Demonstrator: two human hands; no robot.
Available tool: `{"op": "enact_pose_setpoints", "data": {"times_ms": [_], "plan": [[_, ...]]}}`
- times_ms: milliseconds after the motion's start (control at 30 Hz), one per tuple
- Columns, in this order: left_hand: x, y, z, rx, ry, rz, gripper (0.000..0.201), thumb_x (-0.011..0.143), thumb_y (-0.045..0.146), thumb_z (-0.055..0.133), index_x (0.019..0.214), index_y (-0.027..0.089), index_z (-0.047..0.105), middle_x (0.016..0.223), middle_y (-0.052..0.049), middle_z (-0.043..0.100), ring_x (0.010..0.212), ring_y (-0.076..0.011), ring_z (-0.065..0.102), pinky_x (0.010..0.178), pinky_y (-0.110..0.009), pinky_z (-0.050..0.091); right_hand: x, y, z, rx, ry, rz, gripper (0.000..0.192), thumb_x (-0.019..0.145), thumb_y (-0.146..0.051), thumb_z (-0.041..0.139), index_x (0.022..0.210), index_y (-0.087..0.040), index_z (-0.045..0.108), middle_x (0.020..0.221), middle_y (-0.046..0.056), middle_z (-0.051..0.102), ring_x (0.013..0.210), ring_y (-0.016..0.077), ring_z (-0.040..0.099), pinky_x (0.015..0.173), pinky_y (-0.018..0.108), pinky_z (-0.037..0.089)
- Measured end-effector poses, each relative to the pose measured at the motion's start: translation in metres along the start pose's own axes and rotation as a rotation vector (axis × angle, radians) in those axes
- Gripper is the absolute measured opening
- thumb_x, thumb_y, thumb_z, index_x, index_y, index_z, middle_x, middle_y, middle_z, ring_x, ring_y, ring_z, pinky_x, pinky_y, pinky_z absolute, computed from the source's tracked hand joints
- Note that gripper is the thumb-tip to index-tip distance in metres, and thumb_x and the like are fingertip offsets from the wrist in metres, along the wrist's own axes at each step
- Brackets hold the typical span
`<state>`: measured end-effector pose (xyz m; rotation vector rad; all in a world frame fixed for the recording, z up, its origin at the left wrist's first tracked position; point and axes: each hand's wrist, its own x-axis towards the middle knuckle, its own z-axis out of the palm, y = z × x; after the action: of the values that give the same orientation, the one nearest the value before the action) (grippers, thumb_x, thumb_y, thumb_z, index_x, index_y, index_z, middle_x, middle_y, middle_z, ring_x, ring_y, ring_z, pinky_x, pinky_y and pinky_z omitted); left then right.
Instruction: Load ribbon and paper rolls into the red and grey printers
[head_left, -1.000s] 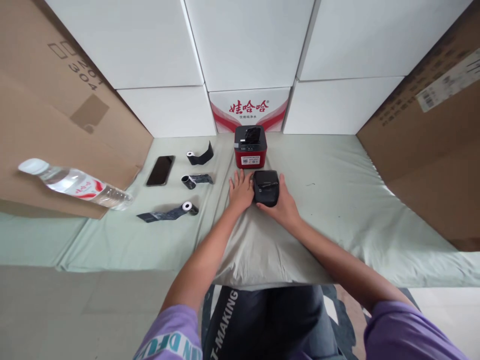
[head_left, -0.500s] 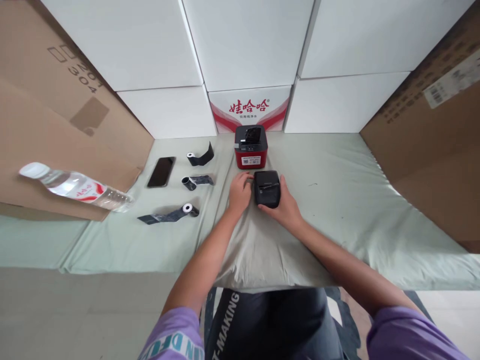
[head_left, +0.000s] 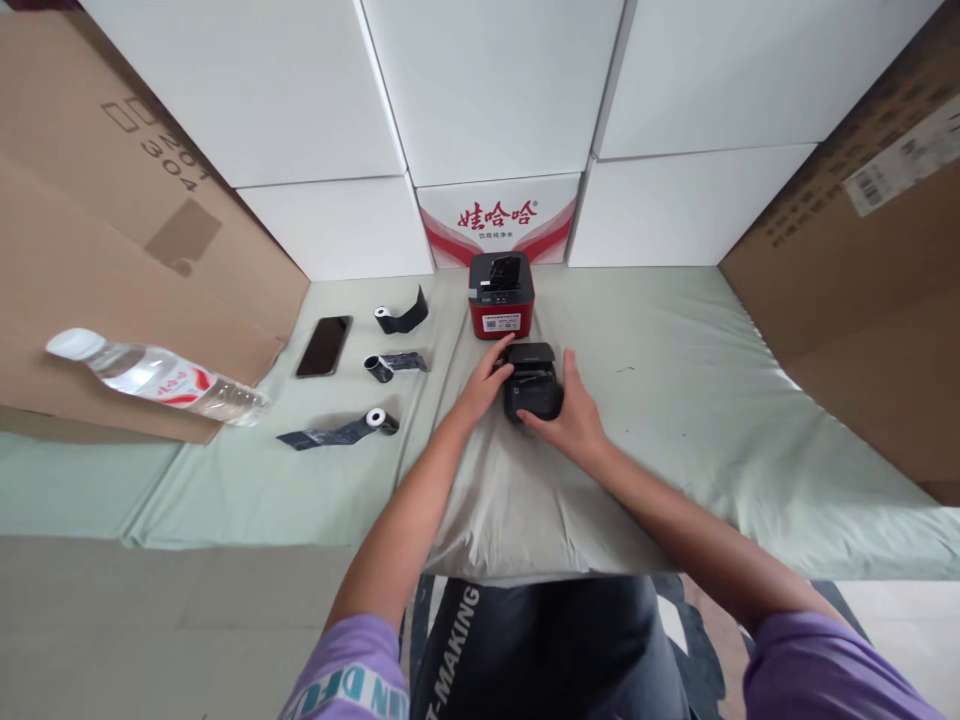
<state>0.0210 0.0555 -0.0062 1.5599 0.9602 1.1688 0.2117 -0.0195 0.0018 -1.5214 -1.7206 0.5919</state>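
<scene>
My right hand (head_left: pixel 574 415) cups the near right side of the small black plastic printer (head_left: pixel 532 382), fingers curled loosely around its corner and the thumb along its edge, so it has a light hold on the casing. My left hand (head_left: pixel 484 385) sits at the printer's nine o'clock, partly open, with the fingertips (head_left: pixel 504 347) reaching onto the top left where the lid looks slightly raised; I cannot tell whether they grip the lid or only touch it. The printer rests on the pale green cloth (head_left: pixel 675 400), just beside the red and black cube-shaped printer (head_left: pixel 501 296) at its twelve o'clock. At nine o'clock, well apart, lie three small rolls with dark strips unwound: a far roll (head_left: pixel 400 312), a middle roll (head_left: pixel 391 364) and a near roll (head_left: pixel 341 430). A black smartphone (head_left: pixel 323 346) lies flat beyond them, and a clear plastic water bottle (head_left: pixel 154 377) lies on its side further out at nine o'clock, against brown cardboard (head_left: pixel 112 250).
</scene>
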Motion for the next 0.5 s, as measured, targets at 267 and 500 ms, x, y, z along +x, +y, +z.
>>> {"op": "enact_pose_setpoints", "data": {"times_ms": [267, 500], "plan": [[0.003, 0.001, -0.004, 0.276, 0.399, -0.017, 0.045, 0.097, 0.058, 0.06, 0.072, 0.021, 0.052, 0.072, 0.001, 0.051, 0.073, -0.0157, 0.052, 0.074, -0.029, 0.044, -0.006, 0.0, 0.001, 0.05, -0.021, -0.078, 0.109, 0.085, -0.054, 0.071, 0.171, -0.025, 0.011, 0.16, 0.022, 0.052, 0.125, 0.0421, 0.071, 0.099, 0.062, 0.062], [0.001, 0.031, -0.018, 0.535, 0.141, 0.074, 0.024, 0.095, 0.037, 0.067, 0.085, 0.02, 0.08, 0.077, -0.002, 0.062, 0.074, -0.0174, 0.058, 0.071, -0.03, 0.045, -0.004, 0.003, 0.003, 0.108, 0.009, -0.171, 0.093, 0.089, -0.048, 0.067, 0.167, -0.025, 0.023, 0.173, 0.022, 0.03, 0.14, 0.0413, 0.06, 0.1, 0.06, 0.063]]}}
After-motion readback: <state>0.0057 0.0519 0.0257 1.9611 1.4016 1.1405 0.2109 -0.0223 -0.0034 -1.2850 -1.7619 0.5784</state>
